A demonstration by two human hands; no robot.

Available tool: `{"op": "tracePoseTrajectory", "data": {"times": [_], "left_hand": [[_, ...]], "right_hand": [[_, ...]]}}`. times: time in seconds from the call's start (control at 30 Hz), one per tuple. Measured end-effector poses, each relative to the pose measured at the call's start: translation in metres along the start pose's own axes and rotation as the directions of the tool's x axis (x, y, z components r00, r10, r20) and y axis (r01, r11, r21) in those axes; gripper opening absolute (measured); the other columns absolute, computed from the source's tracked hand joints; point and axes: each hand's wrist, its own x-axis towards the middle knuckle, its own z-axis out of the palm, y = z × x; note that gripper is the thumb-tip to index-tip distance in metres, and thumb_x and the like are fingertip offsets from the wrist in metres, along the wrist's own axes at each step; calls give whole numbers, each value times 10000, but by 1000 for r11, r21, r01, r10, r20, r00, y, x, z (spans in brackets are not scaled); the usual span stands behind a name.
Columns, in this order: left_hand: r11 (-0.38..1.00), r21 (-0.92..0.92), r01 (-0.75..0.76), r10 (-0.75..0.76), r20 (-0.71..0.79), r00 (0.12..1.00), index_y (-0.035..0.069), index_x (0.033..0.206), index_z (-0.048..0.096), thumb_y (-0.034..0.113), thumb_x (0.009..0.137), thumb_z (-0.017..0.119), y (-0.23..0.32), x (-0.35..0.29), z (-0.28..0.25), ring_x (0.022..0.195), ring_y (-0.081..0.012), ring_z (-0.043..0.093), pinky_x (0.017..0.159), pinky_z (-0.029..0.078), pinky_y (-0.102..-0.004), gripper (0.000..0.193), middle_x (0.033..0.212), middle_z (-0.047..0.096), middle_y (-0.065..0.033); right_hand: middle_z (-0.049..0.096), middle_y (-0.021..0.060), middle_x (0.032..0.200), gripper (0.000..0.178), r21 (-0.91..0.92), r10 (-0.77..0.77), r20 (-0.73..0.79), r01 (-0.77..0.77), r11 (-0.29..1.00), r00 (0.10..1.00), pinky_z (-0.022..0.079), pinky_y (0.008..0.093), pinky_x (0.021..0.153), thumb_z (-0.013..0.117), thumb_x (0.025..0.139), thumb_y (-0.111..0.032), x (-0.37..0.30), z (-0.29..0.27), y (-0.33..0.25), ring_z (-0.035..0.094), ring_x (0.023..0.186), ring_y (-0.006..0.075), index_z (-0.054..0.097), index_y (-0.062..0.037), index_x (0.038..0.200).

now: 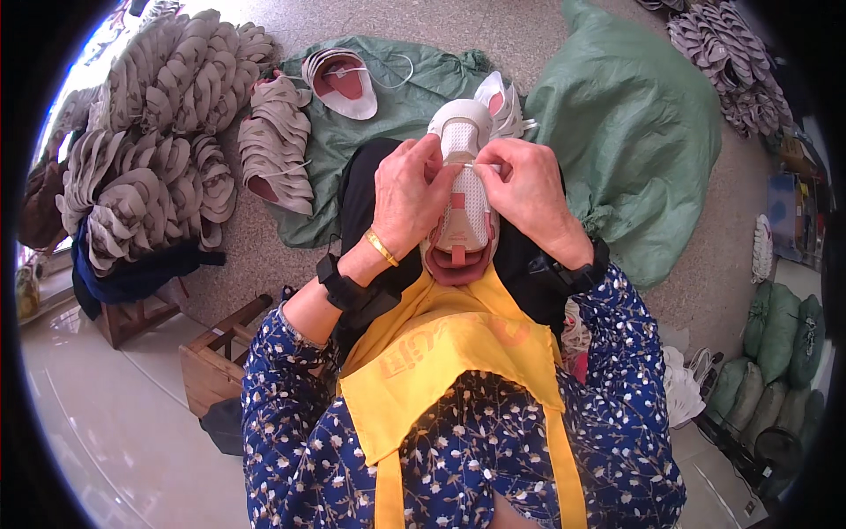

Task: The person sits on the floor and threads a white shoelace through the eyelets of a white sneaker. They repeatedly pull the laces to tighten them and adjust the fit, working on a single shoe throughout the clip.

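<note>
L hand (pixel 407 196) + R hand (pixel 526 196) both pinching shoe upper (pixel 464 207) at centre, grips closed on it, stacked uppers (pixel 167 132) at 10 o'clock, green sack (pixel 630 132) at 2

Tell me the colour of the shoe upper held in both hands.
White mesh with pink trim, the shoe upper shows best in the head view.

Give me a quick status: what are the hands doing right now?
Left hand and right hand both pinch the white shoe upper on the lap. Stacked grey uppers lie left. Nothing blocks the hands.
</note>
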Motion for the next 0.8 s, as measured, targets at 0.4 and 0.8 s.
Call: {"op": "tracePoseTrajectory", "data": {"times": [0.4, 0.8], "left_hand": [[999, -5, -34, 33, -9, 999, 4, 813, 573, 120, 833, 807, -5, 0, 1, 574, -227, 569, 536, 457, -354, 262, 689, 563, -92], [997, 72, 4, -5, 8, 1000, 2, 810, 570, 125, 797, 826, -1, 4, 4, 590, -237, 614, 556, 490, -355, 285, 704, 600, -103]], "right_hand": [[721, 35, 742, 84, -88, -179, 10, 179, 980, 984, 485, 269, 582, 756, 892, -75, 4, 5, 17, 594, 620, 56, 737, 6, 907], [688, 40, 679, 136, 66, 91, 118, -99, 993, 989, 484, 261, 579, 775, 854, -114, 13, -3, 18, 595, 598, 66, 739, 15, 878]]}}
